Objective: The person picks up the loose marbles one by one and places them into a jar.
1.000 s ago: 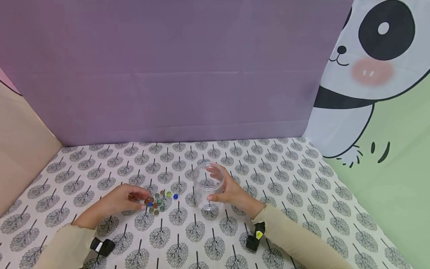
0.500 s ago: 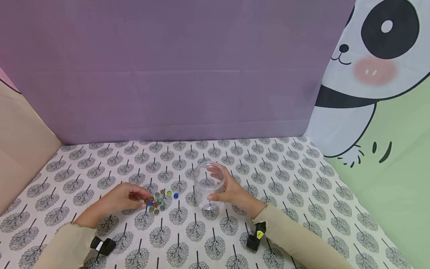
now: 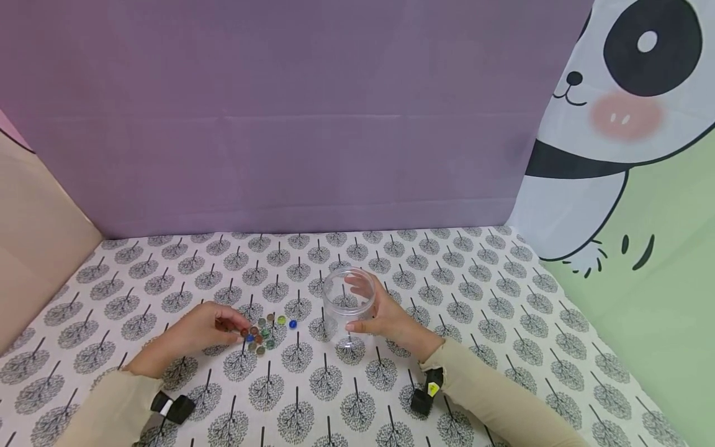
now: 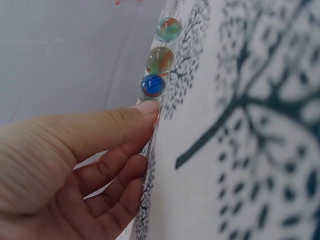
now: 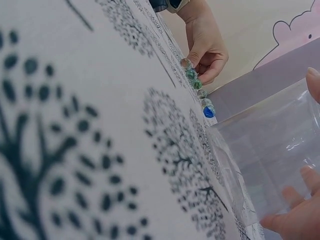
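Several glass marbles lie in a loose cluster on the tree-print cloth. They are blue, green, yellow-green and reddish brown. My left hand is at the cluster's left side, pinching a reddish-brown marble between thumb and forefinger. In the left wrist view the thumb mostly hides that marble, and a blue marble sits just beyond the thumb tip. To the right, a clear plastic jar stands with its open mouth up. My right hand grips it from the right side, thumb in front and fingers behind.
The cloth covers the whole table. A purple backdrop rises behind it, with a beige side panel on the left and a green panda-print panel on the right. A blue marble lies nearest the jar.
Both hands, the marbles and the jar stay nearly where they were. The head view has shifted very slightly.
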The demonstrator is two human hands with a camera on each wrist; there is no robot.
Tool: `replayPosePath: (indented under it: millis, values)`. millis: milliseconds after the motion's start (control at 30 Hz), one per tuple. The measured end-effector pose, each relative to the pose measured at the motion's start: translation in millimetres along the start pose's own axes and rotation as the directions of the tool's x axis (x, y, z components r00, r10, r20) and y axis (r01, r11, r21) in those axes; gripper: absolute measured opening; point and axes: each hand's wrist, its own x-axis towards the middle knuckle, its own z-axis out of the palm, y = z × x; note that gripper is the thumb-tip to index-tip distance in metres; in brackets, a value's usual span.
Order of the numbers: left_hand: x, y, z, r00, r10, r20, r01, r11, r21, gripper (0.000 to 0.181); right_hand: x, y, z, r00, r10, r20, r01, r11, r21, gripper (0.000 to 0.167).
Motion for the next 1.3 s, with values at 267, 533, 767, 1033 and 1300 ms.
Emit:
replayPosePath:
  millis: [267,533,767,1033,1300]
  values:
    - [0.5,-0.4,-0.5,0.999,0.024,-0.021,-0.024,1.0,0.019,0.022,2.0,-3.5,-0.1,1.0,0.004,-0.001,-0.004,1.0,-0.022,0.099]
    - [0.3,0.9,-0.8,0.999,0.034,-0.03,-0.033,0.999,0.041,0.021,1.9,-3.3,-1.9,1.0,-0.017,0.009,0.017,1.0,-0.02,0.101]
    - [0.7,-2.0,-1.0,0.999,0.038,-0.014,-0.037,0.999,0.018,0.022,-0.1,-2.4,-1.9,1.0,-0.017,0.017,0.018,0.999,-0.043,0.099]
    - [-1.1,-1.0,-2.9,0.998,0.062,-0.023,-0.061,0.998,0.03,0.022,-1.7,-3.3,-0.7,1.0,-0.01,0.009,0.01,0.997,-0.07,0.097]
    - [-3.2,1.6,-3.6,0.998,0.033,-0.057,-0.029,0.998,0.061,0.02,-3.1,-1.0,-1.4,1.0,-0.004,0.022,0.006,0.997,-0.071,0.095]
